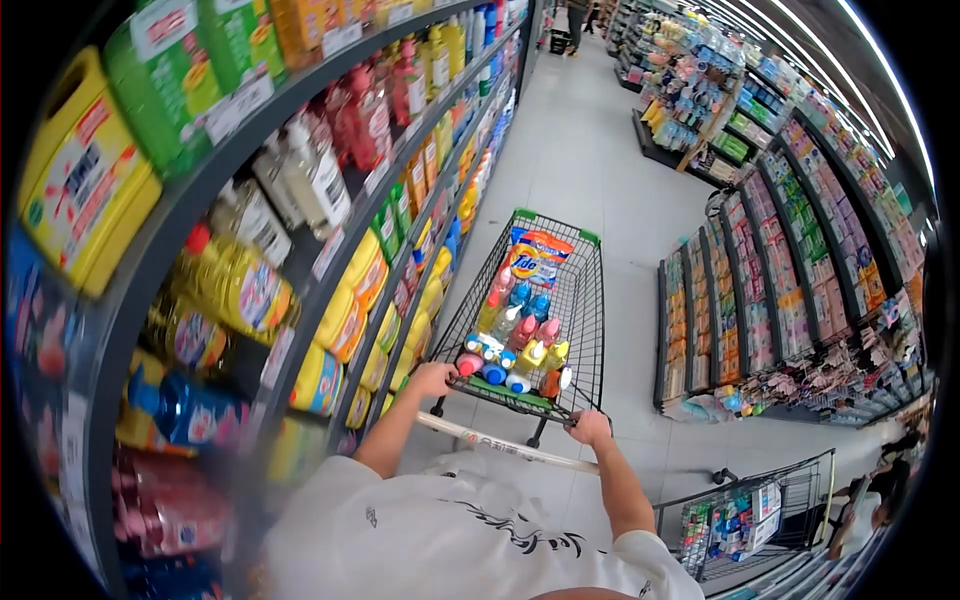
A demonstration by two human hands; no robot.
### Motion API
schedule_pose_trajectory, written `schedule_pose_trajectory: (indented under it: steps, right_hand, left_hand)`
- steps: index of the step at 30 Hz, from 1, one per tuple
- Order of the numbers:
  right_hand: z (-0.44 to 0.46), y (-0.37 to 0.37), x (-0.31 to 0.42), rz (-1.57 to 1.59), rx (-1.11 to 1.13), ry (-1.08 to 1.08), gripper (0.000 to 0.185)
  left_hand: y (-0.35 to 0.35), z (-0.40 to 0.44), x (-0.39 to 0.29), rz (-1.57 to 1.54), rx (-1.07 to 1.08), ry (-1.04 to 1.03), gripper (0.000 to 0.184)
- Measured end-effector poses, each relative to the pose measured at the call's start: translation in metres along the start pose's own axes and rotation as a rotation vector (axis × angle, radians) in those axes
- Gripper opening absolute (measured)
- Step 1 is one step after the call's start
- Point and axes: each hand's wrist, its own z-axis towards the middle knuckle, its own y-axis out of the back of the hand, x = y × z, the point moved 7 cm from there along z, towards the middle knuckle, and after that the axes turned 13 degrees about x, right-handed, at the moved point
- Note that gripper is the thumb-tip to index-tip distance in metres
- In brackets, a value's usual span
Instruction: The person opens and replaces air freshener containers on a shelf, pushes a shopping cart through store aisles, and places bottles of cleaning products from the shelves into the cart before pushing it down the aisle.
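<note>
A wire shopping cart [588, 300] with green corners stands in front of me. My left hand [433, 380] is closed on the near left corner of its rim, and my right hand [590, 427] is closed on the near right corner. The pale push handle [510, 450] runs between my forearms and my shirt. Inside the cart, an orange and blue detergent bag [540, 256] lies at the far end. Several bottles with blue, pink, yellow and white parts, among them a pink bottle [548, 331], are grouped toward the near end.
Shelves with a yellow jug [85, 175] and many bottles run close along the left. Packed shelves [765, 290] stand at the right. A second cart [815, 500] with goods is at the lower right, near people [865, 515]. Another person [576, 20] stands far up the aisle.
</note>
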Motion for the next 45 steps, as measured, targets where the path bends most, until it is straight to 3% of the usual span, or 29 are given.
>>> schedule_pose_trajectory:
  steps: [16, 26, 34, 44, 45]
  right_hand:
    - [0.122, 0.104, -0.015, 0.116, 0.019, 0.037, 0.035]
    - [0.235, 0.225, -0.062, 0.035, -0.077, 0.056, 0.03]
    - [0.342, 0.33, -0.087, 0.087, -0.143, 0.098, 0.031]
    - [0.449, 0.425, -0.087, 0.101, -0.15, 0.147, 0.031]
    - [0.47, 0.428, -0.073, 0.092, -0.138, 0.122, 0.03]
  left_hand:
    - [0.096, 0.126, 0.021, -0.083, -0.015, 0.024, 0.044]
    - [0.128, 0.25, 0.035, -0.113, 0.01, 0.096, 0.048]
    - [0.197, 0.356, 0.042, -0.152, 0.045, 0.114, 0.053]
    - [0.281, 0.469, 0.07, -0.159, 0.001, 0.06, 0.049]
    - [0.285, 0.487, 0.096, -0.177, 0.016, 0.028, 0.049]
